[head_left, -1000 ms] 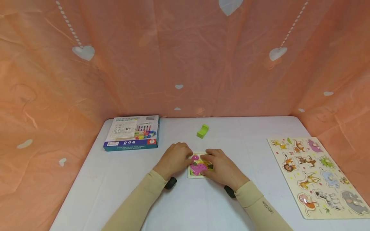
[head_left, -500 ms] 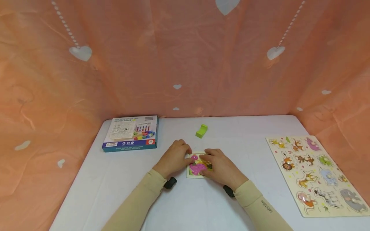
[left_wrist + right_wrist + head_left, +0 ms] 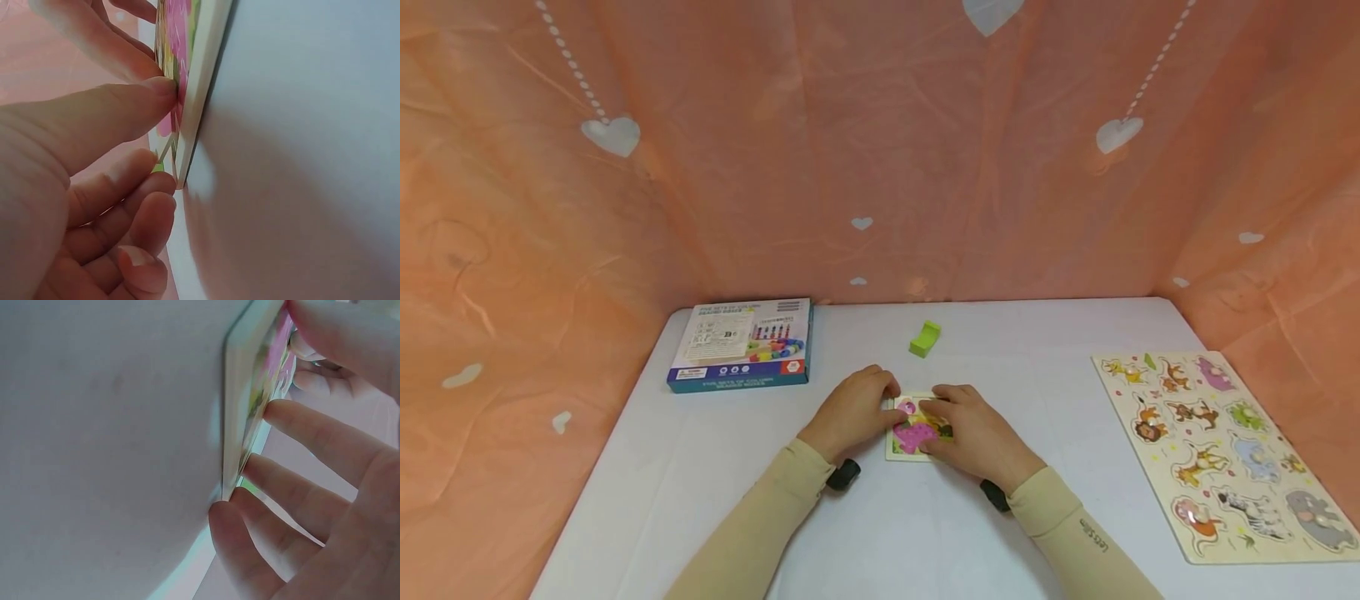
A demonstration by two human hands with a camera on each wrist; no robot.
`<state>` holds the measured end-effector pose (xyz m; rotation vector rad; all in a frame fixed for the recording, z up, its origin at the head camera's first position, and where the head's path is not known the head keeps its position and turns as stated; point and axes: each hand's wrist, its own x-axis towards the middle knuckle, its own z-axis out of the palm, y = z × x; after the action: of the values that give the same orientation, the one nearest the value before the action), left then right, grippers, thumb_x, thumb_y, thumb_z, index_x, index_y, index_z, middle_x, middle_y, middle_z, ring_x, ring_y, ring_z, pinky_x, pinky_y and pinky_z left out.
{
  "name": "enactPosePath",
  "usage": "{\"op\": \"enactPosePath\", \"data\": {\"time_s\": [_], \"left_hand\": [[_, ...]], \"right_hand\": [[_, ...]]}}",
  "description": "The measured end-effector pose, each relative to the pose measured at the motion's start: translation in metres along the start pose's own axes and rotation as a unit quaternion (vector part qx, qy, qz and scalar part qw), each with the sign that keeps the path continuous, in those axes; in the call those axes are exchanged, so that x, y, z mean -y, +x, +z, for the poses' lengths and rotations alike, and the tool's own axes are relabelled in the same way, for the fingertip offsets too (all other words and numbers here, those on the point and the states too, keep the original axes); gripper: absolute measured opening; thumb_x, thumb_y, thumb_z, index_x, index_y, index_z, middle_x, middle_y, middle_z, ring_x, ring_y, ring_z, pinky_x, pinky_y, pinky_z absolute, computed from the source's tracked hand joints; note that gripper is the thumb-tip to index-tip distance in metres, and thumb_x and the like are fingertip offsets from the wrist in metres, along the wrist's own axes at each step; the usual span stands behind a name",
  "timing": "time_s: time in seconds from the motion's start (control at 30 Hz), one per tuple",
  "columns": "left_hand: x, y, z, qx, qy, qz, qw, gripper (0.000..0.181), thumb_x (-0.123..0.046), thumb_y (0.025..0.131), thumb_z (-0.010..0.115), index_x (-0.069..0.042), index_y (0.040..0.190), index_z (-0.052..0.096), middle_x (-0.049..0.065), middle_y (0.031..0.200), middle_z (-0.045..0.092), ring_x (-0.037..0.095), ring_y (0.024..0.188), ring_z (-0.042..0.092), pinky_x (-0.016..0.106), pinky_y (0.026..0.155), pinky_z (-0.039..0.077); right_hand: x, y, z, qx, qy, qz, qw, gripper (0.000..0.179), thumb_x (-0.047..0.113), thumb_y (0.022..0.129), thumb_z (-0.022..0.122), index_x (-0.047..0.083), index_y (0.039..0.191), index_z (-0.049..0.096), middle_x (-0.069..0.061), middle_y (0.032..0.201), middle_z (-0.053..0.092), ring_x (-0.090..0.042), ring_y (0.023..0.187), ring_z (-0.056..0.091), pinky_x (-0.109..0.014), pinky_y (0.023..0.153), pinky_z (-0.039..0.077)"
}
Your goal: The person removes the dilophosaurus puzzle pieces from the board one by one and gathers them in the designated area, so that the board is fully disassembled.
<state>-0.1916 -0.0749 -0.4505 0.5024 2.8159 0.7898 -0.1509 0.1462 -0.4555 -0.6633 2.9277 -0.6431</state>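
Note:
A small square jigsaw puzzle [image 3: 914, 442] with a pink dinosaur picture lies flat on the white table, in a pale wooden tray [image 3: 232, 412]. My left hand [image 3: 852, 414] is at its upper left corner, pinching a puzzle piece [image 3: 165, 149] between thumb and forefinger; the piece sits slightly tilted in the left wrist view. From the right, my right hand [image 3: 979, 433] spreads over the puzzle. Its fairly straight fingertips [image 3: 275, 409] rest on the picture and along the tray's edge, covering the right part from the head view.
Beyond the puzzle lies a lime green curved block [image 3: 925, 340]. A flat boxed bead set [image 3: 741, 346] is at the back left. On the right is a large wooden animal puzzle board [image 3: 1225, 458]. An orange curtain [image 3: 880, 150] hangs behind the table.
My left fingers have shifted slightly at the upper left corner of the puzzle. My right hand and the tray stay in place.

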Motion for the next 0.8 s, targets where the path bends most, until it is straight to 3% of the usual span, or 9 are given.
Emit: {"op": "enactPosePath", "data": {"time_s": [0.2,0.47,0.63,0.8], "left_hand": [[-0.001,0.0,-0.001,-0.011,-0.023,-0.006,0.9996,0.031,-0.038,0.093,0.087,-0.014,0.109,0.077,-0.002,0.101,0.072,0.017,0.094,0.063,0.038,0.092,0.058],[0.004,0.001,0.001,-0.032,-0.102,-0.007,0.9942,0.013,-0.031,0.096,0.084,-0.019,0.094,0.078,-0.007,0.087,0.073,0.014,0.087,0.064,0.032,0.081,0.056],[0.01,0.005,0.003,-0.047,-0.155,-0.004,0.9868,0.009,-0.023,0.098,0.081,-0.015,0.102,0.079,-0.005,0.092,0.076,0.013,0.089,0.066,0.034,0.085,0.058],[0.017,0.005,0.004,-0.027,-0.186,-0.009,0.9822,0.013,-0.026,0.101,0.078,-0.017,0.107,0.085,-0.006,0.101,0.08,0.013,0.098,0.067,0.037,0.092,0.058]], "right_hand": [[0.0,-0.001,-0.001,-0.005,-0.001,-0.005,1.0,0.059,0.037,0.091,0.088,0.01,0.141,0.072,-0.016,0.154,0.06,-0.036,0.145,0.054,-0.052,0.117,0.05],[0.0,-0.001,0.0,-0.004,-0.002,-0.006,1.0,0.059,0.037,0.092,0.087,0.009,0.141,0.071,-0.016,0.155,0.06,-0.035,0.145,0.054,-0.052,0.116,0.051],[0.0,-0.001,-0.001,0.0,-0.001,-0.001,1.0,0.059,0.036,0.092,0.087,0.009,0.142,0.071,-0.016,0.156,0.059,-0.036,0.146,0.053,-0.052,0.117,0.05],[0.001,-0.001,-0.001,0.001,-0.001,0.001,1.0,0.059,0.036,0.093,0.086,0.009,0.143,0.07,-0.017,0.156,0.059,-0.036,0.146,0.053,-0.053,0.116,0.051]]}}
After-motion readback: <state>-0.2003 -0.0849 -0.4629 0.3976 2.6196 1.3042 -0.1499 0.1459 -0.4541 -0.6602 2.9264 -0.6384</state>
